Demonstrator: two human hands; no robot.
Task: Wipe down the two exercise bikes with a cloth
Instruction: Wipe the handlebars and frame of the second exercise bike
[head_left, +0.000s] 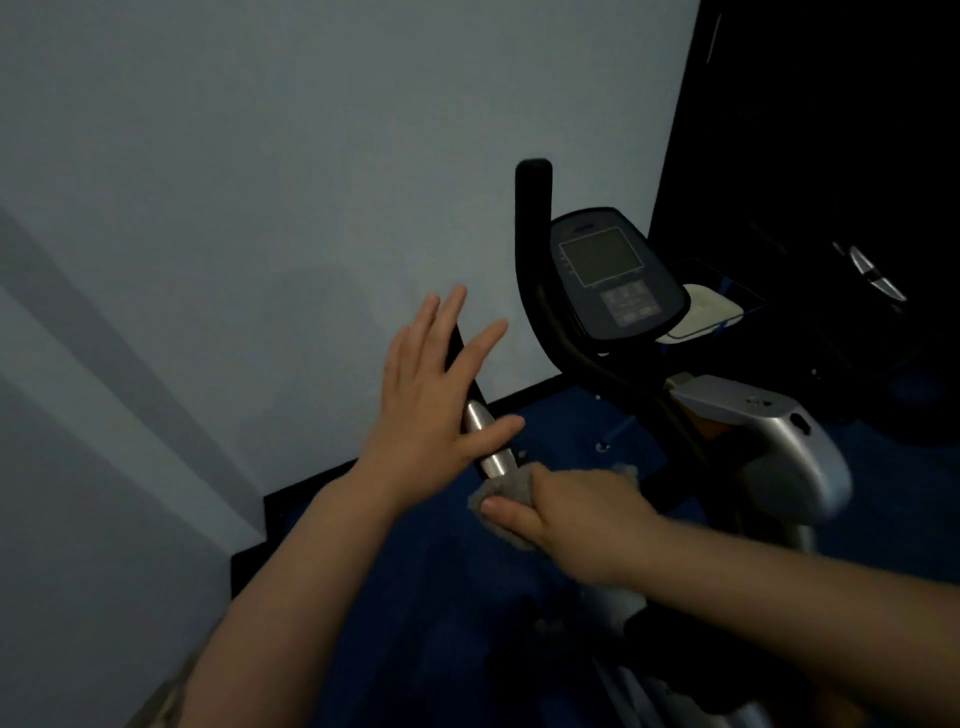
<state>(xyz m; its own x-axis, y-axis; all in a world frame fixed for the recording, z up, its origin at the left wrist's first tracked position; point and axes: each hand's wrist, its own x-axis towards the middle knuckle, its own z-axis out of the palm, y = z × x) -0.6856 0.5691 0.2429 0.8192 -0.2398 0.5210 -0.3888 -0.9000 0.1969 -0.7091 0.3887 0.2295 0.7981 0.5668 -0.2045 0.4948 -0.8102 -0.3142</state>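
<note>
Here the right hand (566, 512) squeezed the gray cloth (506, 493) around the bike's left handlebar (480, 421) to rub it, while the left hand (431, 395), fingers spread wide, rested against it, probably for steadiness.

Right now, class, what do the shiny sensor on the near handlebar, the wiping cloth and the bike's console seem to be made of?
Silver sensor band: probably polished metal, it glints. Grey crumpled cloth in the right hand: soft woven fabric, fuzzy edges. Dark oval console: likely matte plastic, with a dull grey screen.
</note>
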